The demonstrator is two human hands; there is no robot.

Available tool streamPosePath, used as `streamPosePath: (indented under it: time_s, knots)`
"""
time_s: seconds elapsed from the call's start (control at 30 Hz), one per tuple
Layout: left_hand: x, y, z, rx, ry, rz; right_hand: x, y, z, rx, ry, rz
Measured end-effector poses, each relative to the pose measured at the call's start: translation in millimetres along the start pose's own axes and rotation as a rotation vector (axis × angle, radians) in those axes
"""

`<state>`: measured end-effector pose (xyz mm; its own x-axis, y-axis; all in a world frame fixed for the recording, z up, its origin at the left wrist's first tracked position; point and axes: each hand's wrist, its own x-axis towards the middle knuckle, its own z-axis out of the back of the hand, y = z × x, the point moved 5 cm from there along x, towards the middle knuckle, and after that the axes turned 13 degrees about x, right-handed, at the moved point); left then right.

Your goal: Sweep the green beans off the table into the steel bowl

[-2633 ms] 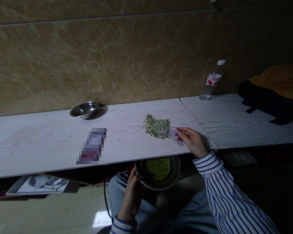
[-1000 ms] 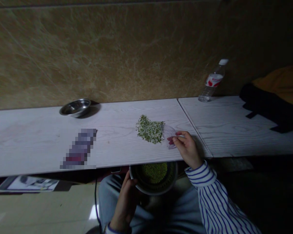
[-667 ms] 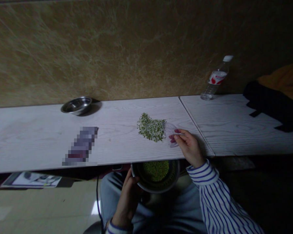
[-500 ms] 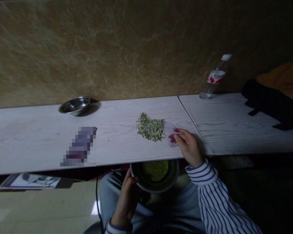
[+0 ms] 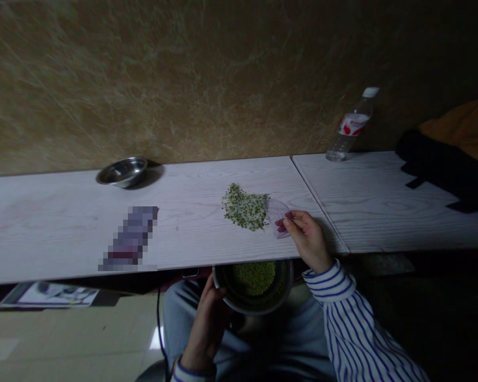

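Note:
My right hand (image 5: 308, 236) pinches a clear plastic protractor (image 5: 275, 211) between thumb and fingers, low over the white wood-grain tabletop. The protractor's curved edge touches the right side of a spread pile of green mung beans mixed with white grains (image 5: 246, 209), which look like rice. Below the table's front edge, my left hand (image 5: 207, 324) grips the left rim of a metal bowl (image 5: 255, 313). Green mung beans (image 5: 254, 278) cover the bottom of this bowl. Its far rim is hidden under the tabletop.
A small steel bowl (image 5: 123, 172) sits tilted by the wall at the left. In front of it lies a pixelated flat object (image 5: 129, 239). A water bottle (image 5: 349, 127) stands at the back right, beside a dark and orange cloth item (image 5: 450, 159). A seam crosses the tabletop.

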<state>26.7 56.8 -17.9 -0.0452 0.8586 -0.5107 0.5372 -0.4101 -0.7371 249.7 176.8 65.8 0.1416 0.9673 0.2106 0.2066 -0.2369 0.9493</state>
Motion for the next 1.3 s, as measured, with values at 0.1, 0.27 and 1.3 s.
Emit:
streamPosePath:
  time_s: [0.1, 0.27, 1.3]
  knots:
    - [1.5, 0.8, 1.5, 0.0, 0.009, -0.009, 0.0, 0.0, -0.1, -0.012, 0.002, 0.002]
    - [-1.1, -1.2, 0.4, -0.005, -0.006, -0.007, 0.0, 0.0, -0.1, -0.021, 0.003, -0.006]
    - [0.9, -1.3, 0.1, -0.034, -0.01, -0.013, 5.5, -1.4, 4.7, -0.047, 0.061, -0.096]
